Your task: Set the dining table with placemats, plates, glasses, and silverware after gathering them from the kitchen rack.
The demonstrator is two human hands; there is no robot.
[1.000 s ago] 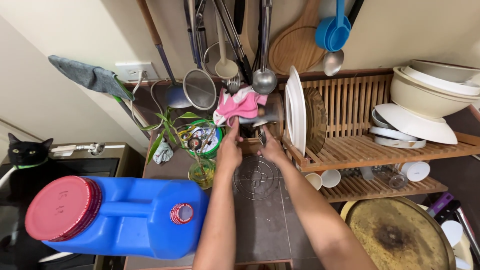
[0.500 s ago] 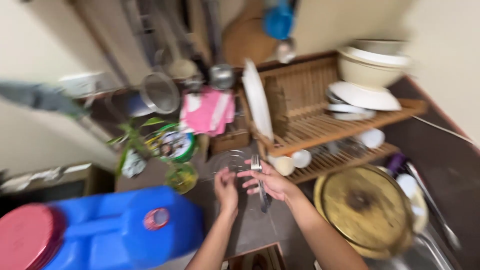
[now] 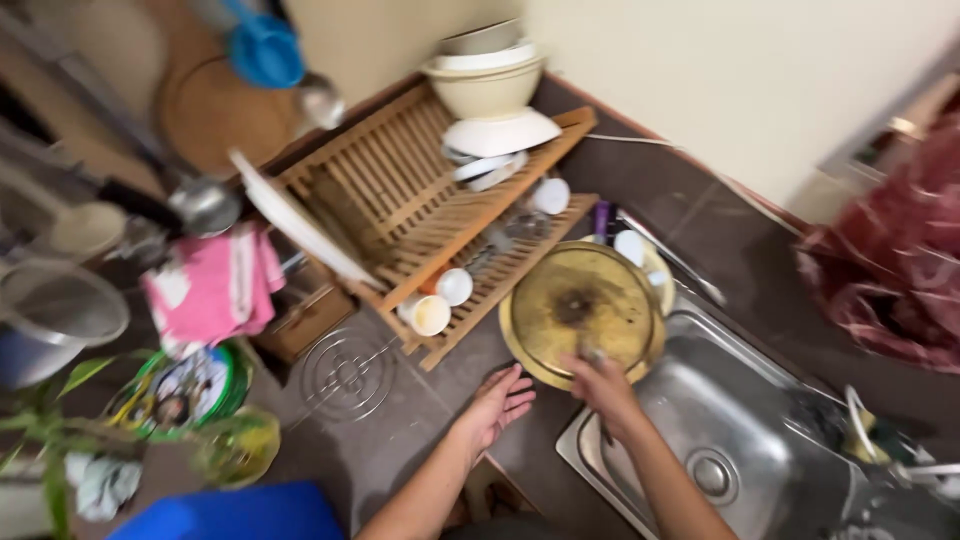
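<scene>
So we've got the right hand (image 3: 603,385) low in the middle of the frame, fingers curled on the edge of the round brass tray (image 3: 580,308) sitting over the steel sink (image 3: 740,420); whatever it's pinching is too blurry to tell. Left hand (image 3: 497,402) sits just left of it, fingers spread wide, holding nothing, over the dark counter (image 3: 400,440); wooden dish rack (image 3: 420,200) is up above.

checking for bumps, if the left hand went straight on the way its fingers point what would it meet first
Most likely the rim of the round brass-coloured tray. The left hand lies open, fingers aimed up and right over bare grey counter; only a short bare stretch separates them, though blur makes depth uncertain.
</scene>
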